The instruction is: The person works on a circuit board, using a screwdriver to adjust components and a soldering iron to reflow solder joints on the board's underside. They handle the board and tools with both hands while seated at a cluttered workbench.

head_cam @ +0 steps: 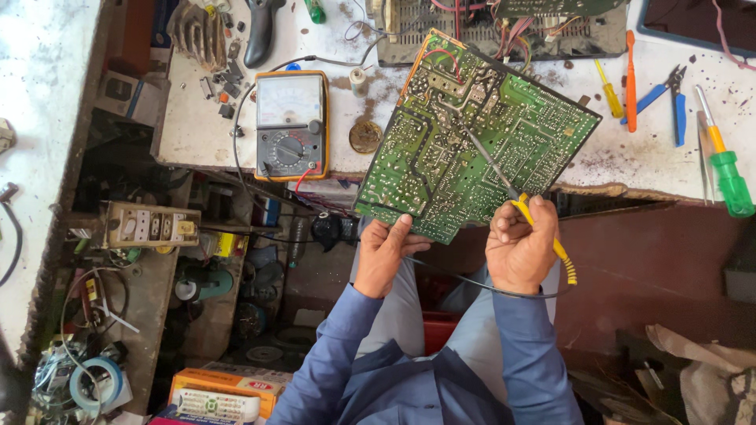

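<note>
My left hand (383,253) grips the near edge of a large green circuit board (472,134), solder side up, tilted against the bench edge. My right hand (520,248) holds a yellow-handled soldering iron (524,208) like a pen. Its thin metal tip (482,153) rests on the middle of the board. The iron's cord loops under my right wrist. Both arms wear blue sleeves.
An analog multimeter in an orange case (290,124) lies on the white worn bench (197,134), left of the board. Screwdrivers (630,71), blue pliers (669,94) and a green-handled tool (728,177) lie at the right. An open chassis (488,27) sits behind. Clutter fills the floor at left.
</note>
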